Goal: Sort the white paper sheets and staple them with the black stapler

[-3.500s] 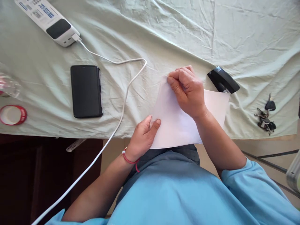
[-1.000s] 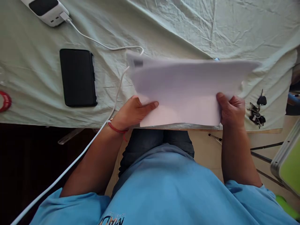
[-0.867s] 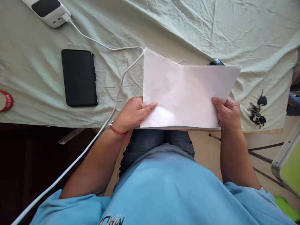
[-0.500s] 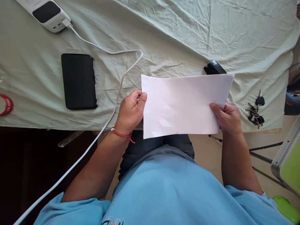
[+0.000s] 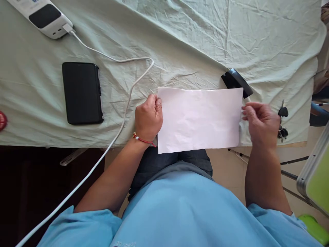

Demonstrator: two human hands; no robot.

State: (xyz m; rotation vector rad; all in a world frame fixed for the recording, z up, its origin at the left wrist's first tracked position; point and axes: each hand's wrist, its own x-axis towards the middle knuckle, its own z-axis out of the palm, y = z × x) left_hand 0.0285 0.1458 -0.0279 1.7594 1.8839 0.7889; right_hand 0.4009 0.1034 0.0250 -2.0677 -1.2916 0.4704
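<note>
My left hand [image 5: 149, 116] is closed on the left edge of a blank white sheet of paper [image 5: 200, 120], thumb on top. The sheet lies nearly level over the front edge of the table, its lower part above my lap. Just off the sheet's right edge is my right hand [image 5: 262, 121], fingers loosely bent and apart, with nothing seen in them. A black stapler-like object [image 5: 236, 82] lies behind the sheet's far right corner. Beside my right hand, a bunch of keys [image 5: 283, 113] is partly hidden by it.
A pale green cloth [image 5: 190, 41] covers the table. On the left lie a black phone or tablet [image 5: 82, 92] and a white power strip [image 5: 47, 17]. Its white cable [image 5: 128, 99] runs down past my left arm. A red object [image 5: 2, 120] shows at the left edge.
My right hand has let go of the paper and moved right, toward the keys. The sheet's right side has shifted left, uncovering more of the black object. My left hand keeps its grip.
</note>
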